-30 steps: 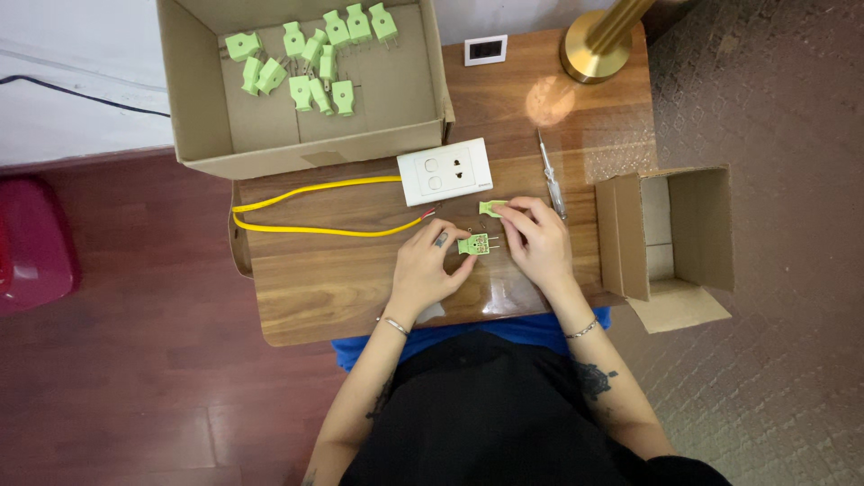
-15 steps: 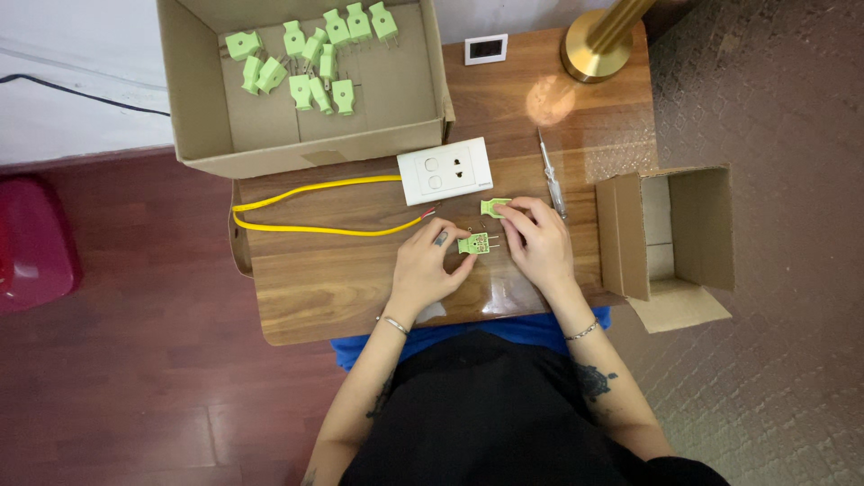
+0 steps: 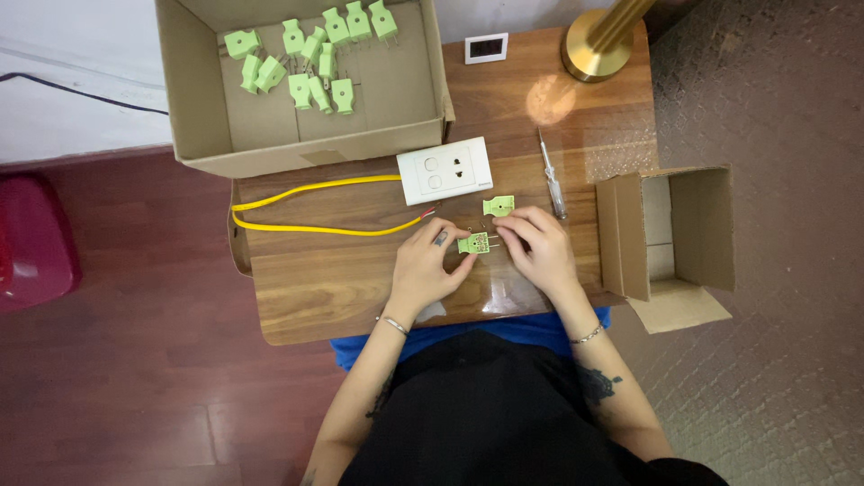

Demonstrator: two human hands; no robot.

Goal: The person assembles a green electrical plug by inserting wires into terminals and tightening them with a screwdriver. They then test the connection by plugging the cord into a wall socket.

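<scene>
A small green plug body (image 3: 473, 243) with metal prongs lies on the wooden table (image 3: 315, 288), pinched between both hands. My left hand (image 3: 427, 265) holds its left side with thumb and fingers. My right hand (image 3: 533, 247) touches its prong side with fingertips. A separate green plug cover (image 3: 499, 205) lies just above, near the right hand. The bare end of a yellow cable (image 3: 306, 227) reaches toward the left hand.
A white switch-and-socket plate (image 3: 445, 170) sits behind the hands. A screwdriver (image 3: 552, 173) lies to the right. A large cardboard box (image 3: 207, 117) holds several green plugs (image 3: 310, 54). A small open box (image 3: 670, 238) stands right; a brass lamp base (image 3: 594, 49) and a small white display (image 3: 486, 47) sit far back.
</scene>
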